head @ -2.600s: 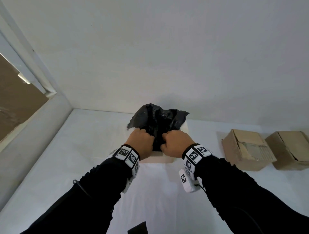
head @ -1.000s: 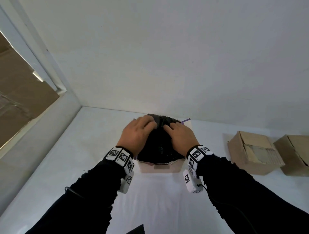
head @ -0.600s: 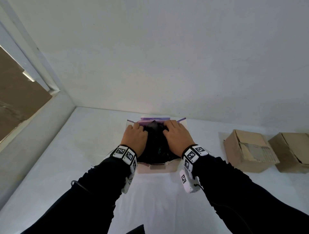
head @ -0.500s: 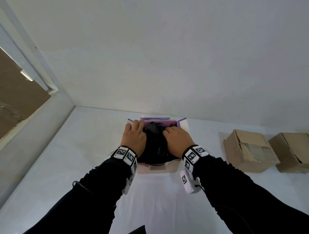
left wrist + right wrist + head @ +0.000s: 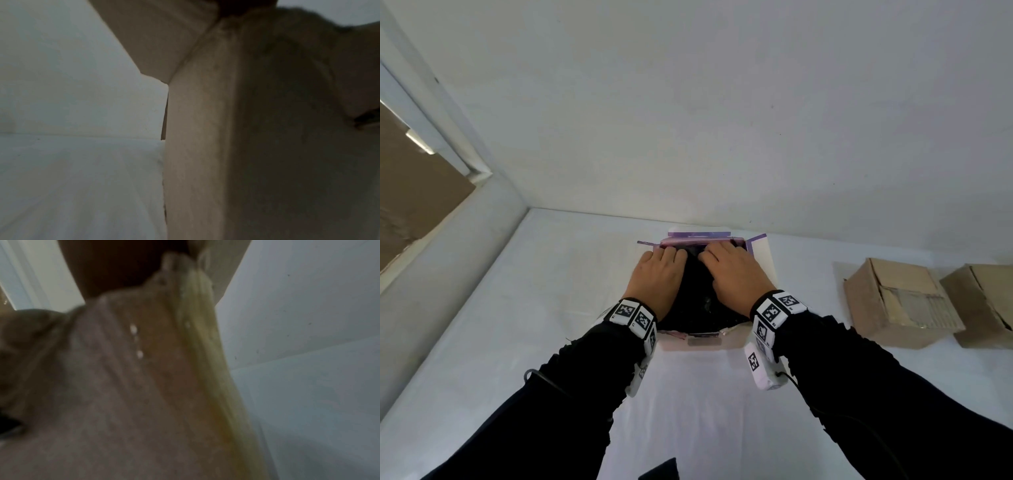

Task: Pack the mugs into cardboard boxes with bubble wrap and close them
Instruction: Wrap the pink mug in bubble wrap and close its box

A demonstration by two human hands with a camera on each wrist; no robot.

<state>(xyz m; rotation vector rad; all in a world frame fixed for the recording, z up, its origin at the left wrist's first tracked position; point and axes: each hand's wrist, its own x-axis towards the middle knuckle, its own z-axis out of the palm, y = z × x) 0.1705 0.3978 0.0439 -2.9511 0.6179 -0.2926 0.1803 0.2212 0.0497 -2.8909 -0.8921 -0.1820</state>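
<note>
An open cardboard box (image 5: 703, 343) with purple inner flaps stands mid-table in the head view. Black bubble wrap (image 5: 695, 298) fills it, and no mug shows under the wrap. My left hand (image 5: 659, 274) lies flat on the wrap's left side. Beside it, my right hand (image 5: 732, 270) presses the right side. The fingertips of both reach the box's far edge. The left wrist view shows only the box's outer wall (image 5: 205, 146), close and blurred. In the right wrist view there is a cardboard wall (image 5: 123, 386) with a yellowish tape strip (image 5: 205, 353).
Two closed brown cardboard boxes (image 5: 900, 305) (image 5: 986, 301) sit at the right on the white table (image 5: 551, 308). A white wall (image 5: 688, 120) rises right behind the open box. A ledge and window frame (image 5: 448, 219) run along the left.
The black wrap, bunched up above the box in my fists, is now pushed down inside it. My hands flattened out and slid forward to the far edge.
</note>
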